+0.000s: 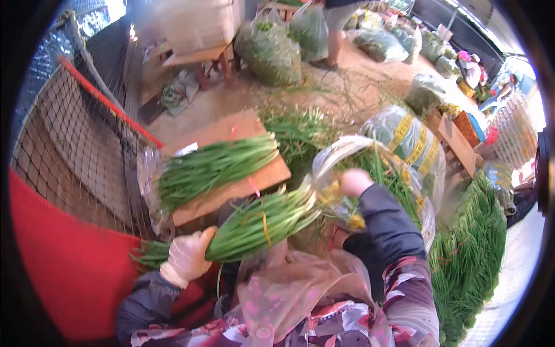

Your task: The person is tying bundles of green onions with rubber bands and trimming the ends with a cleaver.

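Note:
My left hand point(189, 257), in a pale glove, is closed around a bundle of chives point(266, 222) with long green leaves and pale root ends, which point right. A thin yellow band circles its middle. My right hand point(354, 182) is blurred, just right of those root ends and beside an open plastic bag point(341, 151) that holds loose greens. Its fingers are too smeared to read. Another pile of chives point(217, 170) lies on a wooden board point(234, 196) in front of me, and loose chives point(298, 130) lie behind the board.
Banded chives point(468, 254) are stacked at my right. A bag with yellow tape point(407, 139) stands beyond my right arm. Netting point(75, 133) and a red bar point(110, 104) edge the left side. Stuffed bags point(269, 49) and other people point(471, 72) are farther back.

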`<state>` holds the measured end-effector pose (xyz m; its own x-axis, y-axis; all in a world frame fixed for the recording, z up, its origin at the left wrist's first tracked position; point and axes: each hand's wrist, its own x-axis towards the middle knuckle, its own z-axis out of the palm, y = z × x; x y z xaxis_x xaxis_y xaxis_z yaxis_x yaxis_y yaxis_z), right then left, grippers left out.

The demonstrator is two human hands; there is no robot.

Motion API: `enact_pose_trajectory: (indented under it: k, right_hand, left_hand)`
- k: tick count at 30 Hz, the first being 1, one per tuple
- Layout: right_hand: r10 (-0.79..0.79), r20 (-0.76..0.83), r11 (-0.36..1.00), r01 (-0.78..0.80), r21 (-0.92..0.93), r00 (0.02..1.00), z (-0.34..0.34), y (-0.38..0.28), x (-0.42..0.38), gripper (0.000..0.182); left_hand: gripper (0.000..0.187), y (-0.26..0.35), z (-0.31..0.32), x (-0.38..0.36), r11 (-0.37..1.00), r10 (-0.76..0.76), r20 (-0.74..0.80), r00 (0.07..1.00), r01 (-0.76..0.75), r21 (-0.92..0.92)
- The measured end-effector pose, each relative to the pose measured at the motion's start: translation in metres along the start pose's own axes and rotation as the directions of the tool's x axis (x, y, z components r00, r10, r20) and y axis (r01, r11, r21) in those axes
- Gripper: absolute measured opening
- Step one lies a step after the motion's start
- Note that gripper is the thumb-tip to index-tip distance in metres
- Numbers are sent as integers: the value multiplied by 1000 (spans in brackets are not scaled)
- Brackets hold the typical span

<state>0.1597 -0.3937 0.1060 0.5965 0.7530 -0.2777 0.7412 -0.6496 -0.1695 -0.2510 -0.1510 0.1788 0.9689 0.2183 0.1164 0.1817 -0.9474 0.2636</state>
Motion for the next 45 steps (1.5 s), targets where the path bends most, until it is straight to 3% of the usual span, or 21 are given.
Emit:
enact_pose_trajectory:
  k: [1,3,6,8,10,11,13,17,24,27,29,31,32,33,35,37,40,41,43,44,45]
  right_hand:
    - [64,-137,966,-27,257,989,-8,8,6,40]
    - [5,72,859,-41,511,997,-30,0,5,45]
    - [-11,-184,977,50,209,983,-35,-16,27,54]
    - [-60,-174,621,173,764,983,-46,-46,30,58]
    - [-285,-119,448,242,861,951,-79,-103,-18,66]
    - [-459,-317,624,555,550,830,-73,-127,-34,68]
    - [-685,-244,638,727,253,686,-53,-167,-52,49]
    - [-641,-363,696,712,97,676,-8,-160,-47,23]
    - [-466,-123,874,434,-219,876,-24,-119,-53,10]
    - [-41,-247,963,-28,-269,968,-34,-20,-54,13]
    - [322,-281,849,-407,-337,904,-47,75,-79,21]
    - [533,-86,841,-538,-57,842,-58,113,-128,36]
    - [353,-170,926,-370,-78,920,-39,154,-145,49]
    - [557,13,828,-557,66,830,-59,119,-150,57]
    - [566,192,587,-556,589,802,-72,82,-152,70]
    - [337,32,403,-175,899,941,-67,60,-157,81]
    - [96,-294,-46,299,953,951,-52,45,-134,95]
    - [290,-339,-166,396,903,895,-52,31,-120,84]
    - [746,-266,99,294,951,611,-17,87,-87,65]
    - [801,-201,58,261,964,564,15,129,-79,54]
    - [849,-133,17,225,974,512,44,176,-79,43]
  left_hand:
    - [50,-2,1,2,1000,-7,-5,1000,7,-6]
    - [49,1,0,2,1000,-5,16,1000,5,-8]
    - [48,6,-3,8,996,28,4,1000,-27,-82]
    - [48,4,0,8,996,25,-4,1000,-25,-87]
    - [46,0,4,6,994,2,-7,1000,-3,-110]
    - [45,-1,6,7,991,-12,8,1000,13,-130]
    - [45,-2,9,15,989,-7,46,999,14,-146]
    - [48,0,10,25,972,21,138,990,12,-236]
    - [46,-7,28,31,874,80,333,939,95,-476]
    - [59,-30,32,23,747,96,396,913,197,-635]
    - [58,-33,46,20,339,72,423,903,376,-862]
    - [57,-15,39,49,-43,128,419,899,428,-903]
    - [60,-4,35,75,5,178,290,940,294,-956]
    - [63,7,35,104,22,251,171,953,170,-985]
    - [64,47,33,169,-55,350,19,936,40,-998]
    - [64,106,39,229,-223,391,-46,919,46,-974]
    - [61,210,124,318,-26,421,-60,905,-54,-998]
    - [64,242,151,334,69,416,-89,905,-129,-989]
    - [81,289,195,348,276,413,124,902,6,-961]
    - [82,300,220,351,393,427,292,856,115,-913]
    - [86,307,257,347,599,453,350,820,11,-801]
